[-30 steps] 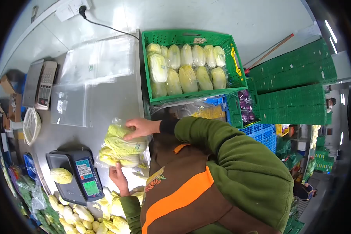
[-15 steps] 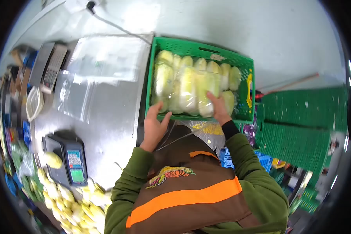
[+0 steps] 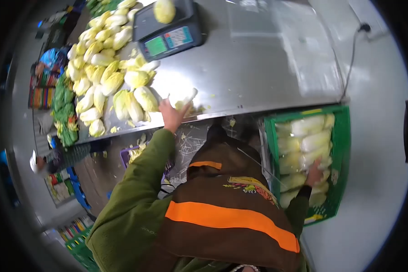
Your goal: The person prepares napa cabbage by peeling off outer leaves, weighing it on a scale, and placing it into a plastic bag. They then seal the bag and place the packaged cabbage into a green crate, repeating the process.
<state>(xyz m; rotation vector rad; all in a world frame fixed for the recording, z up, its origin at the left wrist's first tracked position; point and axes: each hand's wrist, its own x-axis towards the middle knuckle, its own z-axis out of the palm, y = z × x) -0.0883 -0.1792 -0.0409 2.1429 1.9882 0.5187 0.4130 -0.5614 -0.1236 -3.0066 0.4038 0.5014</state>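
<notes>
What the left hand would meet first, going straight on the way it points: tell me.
Most likely the small pale leafy piece on the metal table, just by the spread fingers of the left hand. Blur hides the exact gap, so it may already be touching.

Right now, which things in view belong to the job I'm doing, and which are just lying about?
Likely part of the job:
packed cabbages, under your right hand
green crate holding them
loose cabbages on the metal table
scale, one cabbage on it
clear plastic sheets

Probably just lying about:
power cord
leaf scrap on the floor
</notes>
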